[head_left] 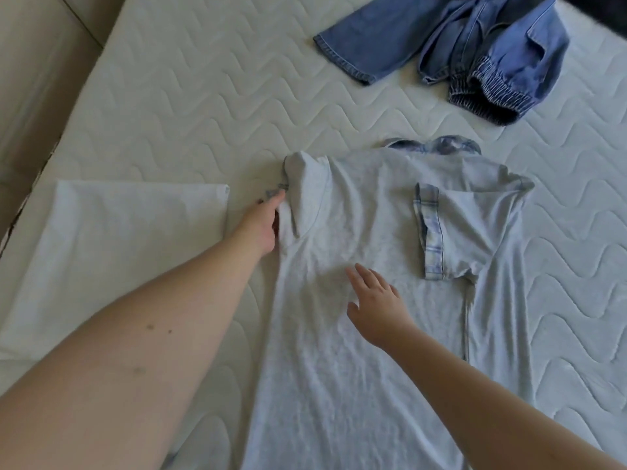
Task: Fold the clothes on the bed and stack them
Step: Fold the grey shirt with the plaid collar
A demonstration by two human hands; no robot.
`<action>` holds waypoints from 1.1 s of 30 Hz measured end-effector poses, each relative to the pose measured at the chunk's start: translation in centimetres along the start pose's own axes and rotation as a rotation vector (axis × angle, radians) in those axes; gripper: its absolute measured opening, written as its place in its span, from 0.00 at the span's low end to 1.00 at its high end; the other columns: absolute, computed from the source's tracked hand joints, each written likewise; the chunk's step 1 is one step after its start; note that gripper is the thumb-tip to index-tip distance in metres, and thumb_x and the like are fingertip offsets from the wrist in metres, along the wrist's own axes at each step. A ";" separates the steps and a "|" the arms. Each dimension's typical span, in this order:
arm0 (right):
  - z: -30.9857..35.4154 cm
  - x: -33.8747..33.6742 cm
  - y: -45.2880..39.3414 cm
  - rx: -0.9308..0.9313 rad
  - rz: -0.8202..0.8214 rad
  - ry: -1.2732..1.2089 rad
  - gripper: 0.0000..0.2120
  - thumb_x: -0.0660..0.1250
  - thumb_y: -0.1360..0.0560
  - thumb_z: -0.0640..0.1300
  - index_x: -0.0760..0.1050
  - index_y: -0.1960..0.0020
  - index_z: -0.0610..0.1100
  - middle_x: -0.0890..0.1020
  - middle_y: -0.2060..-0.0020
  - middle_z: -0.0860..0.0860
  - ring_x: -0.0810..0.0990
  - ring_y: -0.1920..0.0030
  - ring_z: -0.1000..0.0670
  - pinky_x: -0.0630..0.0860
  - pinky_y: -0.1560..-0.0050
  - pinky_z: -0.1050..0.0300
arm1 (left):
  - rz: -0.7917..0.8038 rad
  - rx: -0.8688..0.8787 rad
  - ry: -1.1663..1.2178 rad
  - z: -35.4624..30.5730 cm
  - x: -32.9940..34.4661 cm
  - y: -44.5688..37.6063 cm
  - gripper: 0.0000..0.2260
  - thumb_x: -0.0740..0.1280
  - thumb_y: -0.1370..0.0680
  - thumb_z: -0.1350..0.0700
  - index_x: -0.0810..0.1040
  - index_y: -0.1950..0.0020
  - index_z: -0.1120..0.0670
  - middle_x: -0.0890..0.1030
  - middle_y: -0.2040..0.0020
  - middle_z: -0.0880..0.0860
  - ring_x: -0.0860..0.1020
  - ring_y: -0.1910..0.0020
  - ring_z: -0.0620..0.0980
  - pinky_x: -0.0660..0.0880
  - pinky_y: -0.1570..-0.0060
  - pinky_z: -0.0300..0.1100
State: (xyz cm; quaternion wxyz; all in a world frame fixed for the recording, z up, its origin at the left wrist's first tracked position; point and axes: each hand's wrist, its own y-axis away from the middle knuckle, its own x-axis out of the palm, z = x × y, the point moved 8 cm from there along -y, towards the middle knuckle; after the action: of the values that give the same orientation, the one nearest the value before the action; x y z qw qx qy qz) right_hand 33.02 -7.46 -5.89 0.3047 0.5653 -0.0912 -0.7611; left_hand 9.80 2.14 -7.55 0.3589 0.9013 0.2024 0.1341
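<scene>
Head view, two hands [263, 222] [376, 301], one shirt [356, 334], one jeans [475, 45]

1. A white quilted mattress [190, 106] fills most of the frame, its surface stitched in rows of wavy lines running from lower left to upper right.
2. The mattress edge slants from the top centre-left down to the left border.
3. Beyond that edge, in the upper left corner, sits a beige floor [37, 79] with thin dark seams crossing it.
4. Light is soft and even, daylight-like, with only faint shadows on the quilting.
5. At the extreme upper right corner, something dark [600, 8] shows; too little is visible to identify it.
</scene>
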 end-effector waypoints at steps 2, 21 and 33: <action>-0.1 -0.6 -0.8 0.033 -0.008 -0.098 0.30 0.57 0.20 0.49 0.50 0.21 0.51 0.53 0.21 0.51 0.51 0.22 0.48 0.53 0.25 0.47 | 0.048 -0.059 0.064 -0.2 1.6 0.3 0.07 0.70 0.23 0.54 0.81 0.47 0.55 0.85 0.55 0.50 0.83 0.60 0.50 0.77 0.69 0.35; -5.6 -6.4 -4.4 0.541 -0.184 -1.398 0.32 0.59 0.26 0.70 0.67 0.27 0.55 0.74 0.33 0.51 0.74 0.34 0.49 0.68 0.30 0.47 | 0.615 0.482 -0.903 5.4 15.2 8.0 0.10 0.64 0.21 0.53 0.76 0.41 0.42 0.81 0.51 0.46 0.80 0.51 0.47 0.77 0.48 0.46; -8.4 -6.1 -5.1 0.603 -0.359 -1.051 0.05 0.61 0.21 0.45 0.74 0.51 0.45 0.76 0.63 0.54 0.75 0.63 0.51 0.75 0.64 0.55 | -0.078 0.462 -0.822 1.7 10.2 2.5 0.20 0.68 0.22 0.50 0.73 0.33 0.56 0.79 0.45 0.50 0.77 0.48 0.48 0.69 0.50 0.38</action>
State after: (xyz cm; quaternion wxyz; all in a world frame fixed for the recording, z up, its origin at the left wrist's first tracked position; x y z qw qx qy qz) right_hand 39.98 1.80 -6.33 -0.0860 0.1835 -0.3431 -0.9172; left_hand 20.16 4.15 -5.99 0.2043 0.9276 0.1018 -0.2959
